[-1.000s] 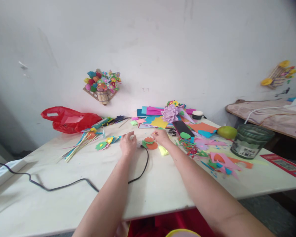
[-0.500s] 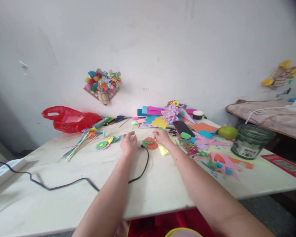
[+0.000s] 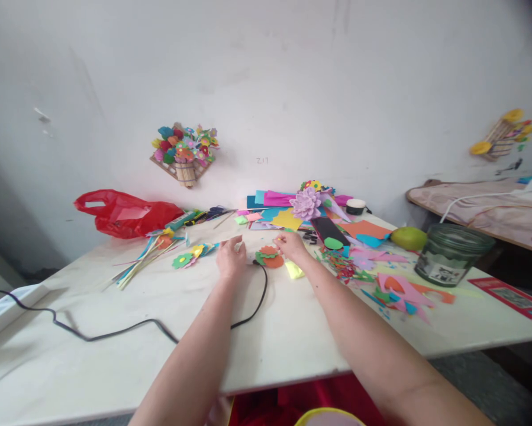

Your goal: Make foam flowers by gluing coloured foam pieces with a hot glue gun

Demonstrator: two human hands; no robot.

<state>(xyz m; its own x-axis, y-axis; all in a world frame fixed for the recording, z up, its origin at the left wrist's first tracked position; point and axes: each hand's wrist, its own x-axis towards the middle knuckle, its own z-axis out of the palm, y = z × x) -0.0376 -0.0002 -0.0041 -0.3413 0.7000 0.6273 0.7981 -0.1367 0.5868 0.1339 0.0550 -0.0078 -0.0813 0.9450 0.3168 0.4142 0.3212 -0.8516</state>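
My left hand (image 3: 231, 257) rests on the table with its fingers loosely curved and apart; nothing shows in them. Beside it on the left lie cut-out foam flowers: a green one (image 3: 182, 260), a yellow one (image 3: 197, 251) and blue bits. My right hand (image 3: 291, 245) is pinched, thumb against fingertips, with a tiny orange-yellow speck at the tips, too small to name. Between the hands lie a green scalloped cut-out (image 3: 261, 258) and orange scalloped cut-outs (image 3: 274, 262), by the end of a black cable (image 3: 266, 290). A yellow-green piece (image 3: 294, 270) lies under my right wrist.
A red plastic bag (image 3: 128, 216) and a bundle of thin sticks (image 3: 144, 263) lie left. Foam sheets (image 3: 287, 219), a phone (image 3: 328, 231) and colourful scraps (image 3: 341, 263) spread to the right, near a green fruit (image 3: 408, 238) and a glass jar (image 3: 452, 254). The cable crosses the table's left side.
My right hand has turned slightly, and a small orange-yellow speck now shows at its fingertips. My left hand stays in place.
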